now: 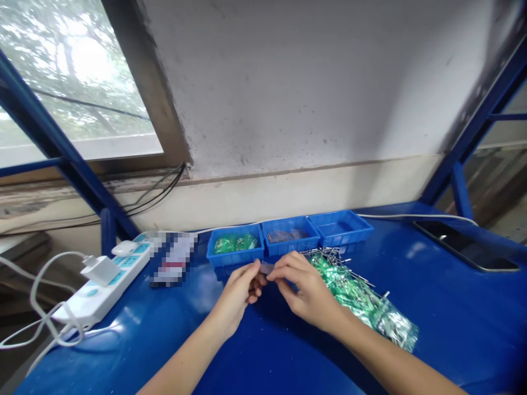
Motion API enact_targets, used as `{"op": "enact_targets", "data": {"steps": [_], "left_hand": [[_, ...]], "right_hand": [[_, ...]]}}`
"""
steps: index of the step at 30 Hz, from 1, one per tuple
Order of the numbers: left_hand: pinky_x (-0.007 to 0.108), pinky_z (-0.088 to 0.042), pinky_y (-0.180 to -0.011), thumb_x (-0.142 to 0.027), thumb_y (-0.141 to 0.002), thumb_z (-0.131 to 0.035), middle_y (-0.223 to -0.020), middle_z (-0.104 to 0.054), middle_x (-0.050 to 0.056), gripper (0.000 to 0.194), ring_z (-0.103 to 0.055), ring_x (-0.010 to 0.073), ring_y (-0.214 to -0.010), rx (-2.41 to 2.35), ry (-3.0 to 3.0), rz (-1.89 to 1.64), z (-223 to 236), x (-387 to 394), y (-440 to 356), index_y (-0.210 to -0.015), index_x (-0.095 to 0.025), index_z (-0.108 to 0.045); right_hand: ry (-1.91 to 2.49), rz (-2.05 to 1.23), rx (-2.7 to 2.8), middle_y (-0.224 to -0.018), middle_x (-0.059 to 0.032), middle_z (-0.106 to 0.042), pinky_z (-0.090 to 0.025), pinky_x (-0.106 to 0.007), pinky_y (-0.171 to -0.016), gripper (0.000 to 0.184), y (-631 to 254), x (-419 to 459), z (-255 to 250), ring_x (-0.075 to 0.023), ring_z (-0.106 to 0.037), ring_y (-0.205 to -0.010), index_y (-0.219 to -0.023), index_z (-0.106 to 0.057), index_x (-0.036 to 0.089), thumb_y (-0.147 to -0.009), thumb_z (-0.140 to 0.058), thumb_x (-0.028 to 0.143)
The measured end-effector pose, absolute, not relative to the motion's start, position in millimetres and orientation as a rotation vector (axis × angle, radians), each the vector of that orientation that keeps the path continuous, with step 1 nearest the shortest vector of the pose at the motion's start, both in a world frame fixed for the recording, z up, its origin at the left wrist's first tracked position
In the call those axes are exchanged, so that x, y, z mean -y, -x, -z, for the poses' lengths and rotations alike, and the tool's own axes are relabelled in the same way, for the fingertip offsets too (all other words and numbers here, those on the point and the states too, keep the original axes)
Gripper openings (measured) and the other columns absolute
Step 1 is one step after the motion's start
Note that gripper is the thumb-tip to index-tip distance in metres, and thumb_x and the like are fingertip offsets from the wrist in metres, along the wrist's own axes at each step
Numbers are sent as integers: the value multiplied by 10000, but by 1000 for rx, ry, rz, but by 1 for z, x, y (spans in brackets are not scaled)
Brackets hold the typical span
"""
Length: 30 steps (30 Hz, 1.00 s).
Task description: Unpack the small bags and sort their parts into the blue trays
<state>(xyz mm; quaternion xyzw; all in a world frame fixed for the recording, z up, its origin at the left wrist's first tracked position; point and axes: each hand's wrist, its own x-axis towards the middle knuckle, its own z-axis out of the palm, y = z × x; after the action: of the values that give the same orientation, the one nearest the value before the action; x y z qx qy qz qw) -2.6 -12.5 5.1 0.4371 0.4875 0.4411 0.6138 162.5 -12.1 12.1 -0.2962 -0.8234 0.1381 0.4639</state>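
Between my two hands, just in front of the blue bins, is a small translucent plastic piece [267,268], perhaps a little bag. My left hand [242,288] pinches its left side between thumb and fingers. On the other side, the closed fingertips of my right hand [302,282] grip it. Beside and partly behind my right hand and forearm lies a heap of green plastic packets [358,299] with thin metal rods strewn over it. The left blue bin [236,258] holds green packets [235,242]. Small clear packets with brownish contents [286,235] fill the middle bin [293,247].
A third blue bin [348,237] stands at the right of the row. A dark phone [465,245] lies far right. To the left are a white power strip [93,299] with plugs and cables, and a blurred-out object [175,260]. Behind the blue table rises a wall [308,109].
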Motion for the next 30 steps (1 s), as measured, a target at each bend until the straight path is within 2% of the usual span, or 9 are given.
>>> {"op": "enact_targets", "data": {"steps": [3, 6, 11, 14, 17, 21, 25, 27, 30], "left_hand": [[170, -297, -473, -411, -690, -686, -645, -536, -30, 312, -484, 65, -554, -1128, -964, -1158, -7, 10, 6, -818, -146, -585], [174, -336, -471, -487, -712, -650, -663, -580, -11, 386, -531, 80, -549, -1171, -862, -1100, -8, 9, 8, -865, -144, -561], [151, -265, -380, -563, -753, -574, -540, -573, -15, 447, -465, 59, -401, -1252, -889, -734, -8, 14, 10, -892, -140, -539], [150, -301, -391, -458, -785, -586, -534, -579, -12, 346, -480, 60, -402, -1157, -857, -723, -8, 16, 8, -897, -133, -545], [160, -402, -499, -244, -756, -639, -678, -630, 10, 228, -565, 63, -522, -1011, -773, -869, -6, 14, 4, -934, -124, -561], [193, -441, -611, -194, -743, -649, -750, -639, -6, 362, -598, 85, -637, -1021, -825, -1107, -4, 10, 3, -1080, -170, -517], [281, -460, -718, -257, -775, -625, -769, -655, 11, 248, -610, 150, -741, -1231, -1367, -1321, -5, 12, 6, -1005, -191, -560], [325, -456, -780, -240, -803, -588, -821, -662, 32, 83, -602, 177, -811, -1316, -1753, -1374, -6, 17, 7, -863, -196, -622], [340, -449, -812, -171, -837, -528, -867, -650, 39, 141, -574, 185, -875, -1282, -2185, -1391, -5, 23, 5, -799, -213, -657]], "right_hand": [[711, -268, 2061, -817, -37, -625, -419, -361, -758, 255, -161, 12, -11, -187, -511, -852, -895, -634, 225, -814, -476, 42], [723, -251, 2050, -808, -36, -624, -414, -357, -747, 266, -162, 10, -10, -190, -497, -850, -878, -627, 218, -812, -461, 21], [742, -222, 1998, -785, -30, -633, -414, -335, -709, 257, -163, 10, -11, -174, -494, -776, -853, -628, 215, -807, -468, 20], [736, -214, 1986, -786, -30, -644, -415, -334, -700, 244, -163, 11, -13, -173, -503, -766, -846, -631, 217, -816, -469, 36], [720, -231, 2009, -792, -31, -656, -417, -343, -713, 227, -163, 13, -14, -172, -508, -767, -843, -633, 214, -826, -472, 55], [722, -293, 2054, -815, -30, -665, -418, -351, -744, 224, -162, 14, -15, -176, -516, -793, -866, -651, 228, -829, -480, 88], [1007, -598, 1929, -719, -22, -648, -428, -307, -678, 138, -161, 12, -18, -169, -531, -727, -790, -664, 210, -830, -537, 247], [1135, -880, 1784, -618, -10, -606, -407, -262, -562, 281, -161, 9, -18, -142, -514, -602, -704, -643, 186, -845, -510, 389], [1158, -1185, 1563, -544, 9, -536, -336, -222, -453, 400, -160, 6, -15, -105, -461, -495, -621, -588, 167, -835, -482, 489]]}}
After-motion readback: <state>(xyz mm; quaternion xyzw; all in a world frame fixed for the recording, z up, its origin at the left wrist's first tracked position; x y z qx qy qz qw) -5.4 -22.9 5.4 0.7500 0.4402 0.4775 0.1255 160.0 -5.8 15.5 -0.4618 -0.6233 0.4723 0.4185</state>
